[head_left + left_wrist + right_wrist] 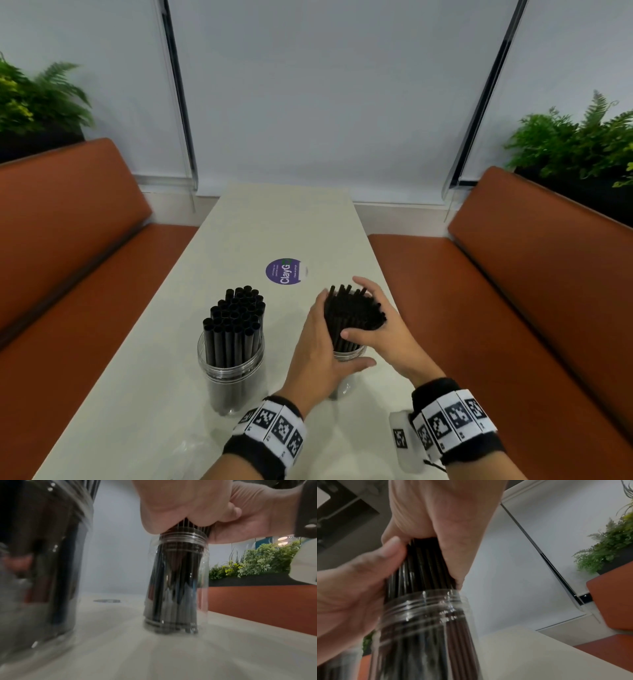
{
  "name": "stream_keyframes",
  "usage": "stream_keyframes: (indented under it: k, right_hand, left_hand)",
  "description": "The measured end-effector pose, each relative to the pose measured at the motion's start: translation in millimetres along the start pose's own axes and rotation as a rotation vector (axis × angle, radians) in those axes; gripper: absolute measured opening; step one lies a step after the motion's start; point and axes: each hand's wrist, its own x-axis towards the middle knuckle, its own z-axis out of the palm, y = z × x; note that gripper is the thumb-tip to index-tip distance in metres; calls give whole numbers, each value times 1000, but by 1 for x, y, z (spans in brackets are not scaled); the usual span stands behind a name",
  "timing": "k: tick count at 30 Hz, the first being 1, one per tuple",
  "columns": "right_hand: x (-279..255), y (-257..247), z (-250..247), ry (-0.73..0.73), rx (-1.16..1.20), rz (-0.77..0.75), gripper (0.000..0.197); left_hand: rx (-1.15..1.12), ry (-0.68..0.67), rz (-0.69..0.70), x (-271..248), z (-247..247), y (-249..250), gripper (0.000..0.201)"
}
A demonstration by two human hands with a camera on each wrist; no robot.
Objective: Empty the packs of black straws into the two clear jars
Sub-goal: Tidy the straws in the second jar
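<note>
On the near edge of the counter [144, 394], both forearms come in wearing black wristbands with checkered marker tags. Just past them the left hand [317, 346] and right hand [380, 329] close from either side on one bundle of thin black straws [352, 317] standing in the right jar [349, 354]. The left hand wraps the bundle's left side, thumb under the jar's threaded rim; the right hand curls over the straw tops, thumb across the front. In the left wrist view the right jar [178, 582] stands upright on the counter, the straws reaching its base, and the fingers [181, 507] clasp them just above the rim. The right wrist view shows the same grip from below: the left thumb [390, 555] presses the straws [423, 563] against the right palm above the clear threaded neck [423, 605]. Beside it, to the left and apart from both hands, the left jar [231, 370] holds a full load of thicker black straws [236, 318], standing upright and well above its rim. Farther along the counter lies a round purple sticker [284, 271]. Orange benches [534, 274] flank the counter on both sides, with green plants [579, 137] behind their backs and pale window blinds [325, 96] at the far end.
</note>
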Motion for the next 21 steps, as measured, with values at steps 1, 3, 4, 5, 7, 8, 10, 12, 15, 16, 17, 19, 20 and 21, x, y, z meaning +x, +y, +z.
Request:
stream_keyframes:
  k: [1, 3, 4, 5, 7, 8, 10, 12, 15, 16, 17, 19, 20, 21]
  right_hand:
    - [-1, 4, -1, -2, -6, 17, 74]
    - [-1, 11, -2, -1, -28, 33, 68]
    - [0, 13, -2, -4, -41, 40, 64]
    - [1, 13, -2, -12, -57, 55, 61]
    - [4, 11, 0, -52, -95, 76, 53]
    - [5, 10, 1, -70, -107, 73, 52]
    - [5, 8, 1, -81, -118, 73, 64]
    - [2, 9, -4, -61, -137, 104, 80]
    - [-8, 12, -6, -4, -135, 123, 94]
    - [-12, 14, -5, 18, -115, 129, 103]
    - [-15, 15, -2, 52, -92, 142, 112]
    - [-21, 15, 5, 150, -45, 167, 118]
    - [-24, 15, 10, 208, -25, 163, 119]
    - [-27, 14, 16, 252, -10, 144, 121]
  left_hand:
    - [19, 0, -3, -5, 1, -3, 112]
    - [43, 4, -6, -11, 2, -8, 102]
    - [71, 6, 11, -12, 3, -11, 99]
    - [120, 12, 45, -12, 3, -14, 96]
    - [205, 27, 84, -12, 3, -17, 92]
    - [221, 35, 83, -12, 3, -17, 90]
    - [193, 53, 59, -13, 0, -17, 91]
    - [102, 67, -48, -12, -4, -13, 105]
    - [24, 37, -238, -3, -14, -4, 123]
    - [25, 13, -258, 1, -16, -1, 126]
    - [34, -16, -264, 5, -17, 0, 127]
    - [67, -74, -227, 13, -19, 0, 126]
    - [89, -93, -183, 17, -19, 1, 124]
    - [115, -106, -144, 21, -19, 0, 121]
